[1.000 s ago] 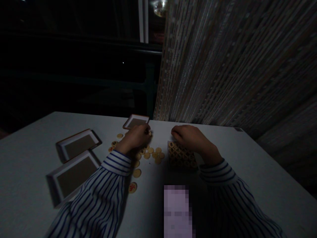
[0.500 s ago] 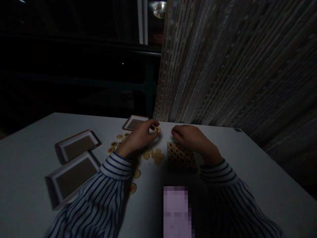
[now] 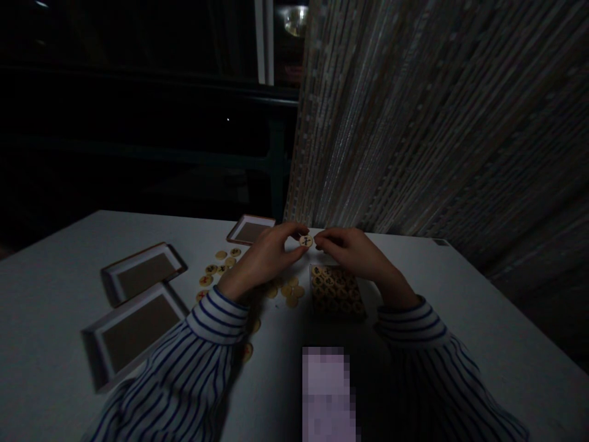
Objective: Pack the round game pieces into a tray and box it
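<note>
A round wooden Chinese chess piece (image 3: 306,240) with a dark character is pinched between the thumb and fingers of my left hand (image 3: 271,253), raised over the table. Close by its right edge are the bent fingertips of my right hand (image 3: 354,248), slightly apart; contact with the piece is hard to make out. Below my right hand sits a square box (image 3: 338,315) filled with rows of such pieces, its far right part covered by the hand. Loose pieces (image 3: 291,291), several face down, lie under and beside my left wrist, which hides some.
Two shallow trays (image 3: 143,268) (image 3: 138,328) lie at the left on the white table (image 3: 396,380). A smaller tray (image 3: 251,230) is at the far edge, partly behind my left hand. A blurred-out phone-like rectangle (image 3: 326,393) lies in front. A string curtain (image 3: 391,123) hangs behind.
My left hand has moved right with the chess piece. My right hand's fingertips have shifted slightly left, so hands and piece are now close together.
</note>
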The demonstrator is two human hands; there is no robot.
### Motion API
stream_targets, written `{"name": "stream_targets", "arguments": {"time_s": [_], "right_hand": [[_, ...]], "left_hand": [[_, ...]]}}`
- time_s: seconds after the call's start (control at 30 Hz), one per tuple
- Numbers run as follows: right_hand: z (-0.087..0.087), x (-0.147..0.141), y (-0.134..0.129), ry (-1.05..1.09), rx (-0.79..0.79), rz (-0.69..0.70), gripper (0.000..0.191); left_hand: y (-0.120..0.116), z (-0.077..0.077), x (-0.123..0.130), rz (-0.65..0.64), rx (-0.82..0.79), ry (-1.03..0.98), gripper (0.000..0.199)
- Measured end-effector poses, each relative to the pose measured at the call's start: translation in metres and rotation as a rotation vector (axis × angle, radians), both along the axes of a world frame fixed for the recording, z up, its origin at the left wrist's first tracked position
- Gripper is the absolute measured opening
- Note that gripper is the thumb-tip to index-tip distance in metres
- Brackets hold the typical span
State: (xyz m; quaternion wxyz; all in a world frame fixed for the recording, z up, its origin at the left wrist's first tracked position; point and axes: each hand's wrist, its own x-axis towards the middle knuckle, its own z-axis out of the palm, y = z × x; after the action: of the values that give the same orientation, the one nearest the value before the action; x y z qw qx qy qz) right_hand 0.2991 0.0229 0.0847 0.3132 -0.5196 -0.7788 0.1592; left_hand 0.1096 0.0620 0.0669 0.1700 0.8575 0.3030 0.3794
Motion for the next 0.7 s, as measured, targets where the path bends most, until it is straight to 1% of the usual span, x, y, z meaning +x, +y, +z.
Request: {"name": "stream_targets", "arguments": {"time_s": [0.27,0.47,0.7], "right_hand": [[-0.0035,0.0019,0.0036,0.113,-0.093,0.056,0.031],[-0.0007,-0.0011,0.0028,0.211,-0.143,0.070,0.030],[0.0001,-0.0003,0.0032,0.331,-0.177,0.075,0.027]], "left_hand": [[-0.0016,0.0005,0.0017,-0.027,0.029,-0.027,0.025],[-0.0058,0.0042,0.0034,-0.061,0.043,-0.067,0.025],[-0.0040,0.0032,0.0040,-0.086,0.001,-0.110,0.025]]}}
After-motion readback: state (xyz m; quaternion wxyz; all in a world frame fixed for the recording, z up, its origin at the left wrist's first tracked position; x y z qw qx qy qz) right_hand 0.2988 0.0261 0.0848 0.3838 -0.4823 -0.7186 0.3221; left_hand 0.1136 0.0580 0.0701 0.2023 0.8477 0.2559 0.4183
